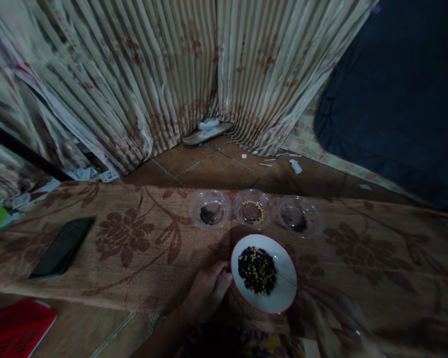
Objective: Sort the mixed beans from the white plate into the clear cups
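A white bowl [286,278] with a red rim holds a heap of mixed dark and yellow grains [257,271]. My left hand [209,291] grips the bowl's left edge, fingers and thumb closed at the rim. To the right of the bowl is my right hand [332,318], smeared by motion and dim, so its fingers cannot be made out clearly. Behind the bowl stand three clear plastic cups in a row: a left cup [221,203] with some black grains, a middle cup [239,219] with yellow grains, and a right cup [315,219] with dark reddish grains.
A dark phone [62,248] lies on the left of the cloth-covered table [134,283]. Beyond are striped curtains [171,74], a skateboard [209,133] on the tiled floor and a dark draped shape [395,99] at right. A red packet [20,325] is at lower left.
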Demonstrator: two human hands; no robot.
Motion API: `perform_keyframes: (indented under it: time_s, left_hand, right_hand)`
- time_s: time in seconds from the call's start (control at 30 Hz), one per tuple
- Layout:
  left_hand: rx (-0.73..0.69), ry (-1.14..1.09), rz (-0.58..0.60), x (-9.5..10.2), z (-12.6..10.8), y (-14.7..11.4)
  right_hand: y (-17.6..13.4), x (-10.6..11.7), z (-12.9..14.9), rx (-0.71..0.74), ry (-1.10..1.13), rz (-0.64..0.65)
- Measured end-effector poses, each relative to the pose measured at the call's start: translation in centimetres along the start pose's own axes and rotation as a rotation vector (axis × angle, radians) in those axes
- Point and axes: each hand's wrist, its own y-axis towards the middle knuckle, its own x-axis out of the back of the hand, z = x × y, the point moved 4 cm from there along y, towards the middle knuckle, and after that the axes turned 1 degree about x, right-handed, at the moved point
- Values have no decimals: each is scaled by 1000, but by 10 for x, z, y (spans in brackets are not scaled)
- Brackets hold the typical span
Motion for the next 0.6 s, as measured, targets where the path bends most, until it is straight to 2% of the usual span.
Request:
perform_keyframes:
  time_s: [0.13,0.23,0.37,0.47,0.6]
  left_hand:
    - [-4,-29,-7,1,-3,-1]
    - [-20,-37,-9,2,-5,-1]
    - [-72,-53,-10,4,-8,-1]
    - [-73,-42,-7,4,-7,-1]
    - [-33,-12,-8,0,-1,-1]
  right_hand:
    - [35,-5,14,28,70,-60]
    - [73,-23,26,139,83,-94]
    - [106,-50,33,127,147,-63]
    - [102,-49,33,62,177,-97]
    - [69,-27,25,-56,186,-151]
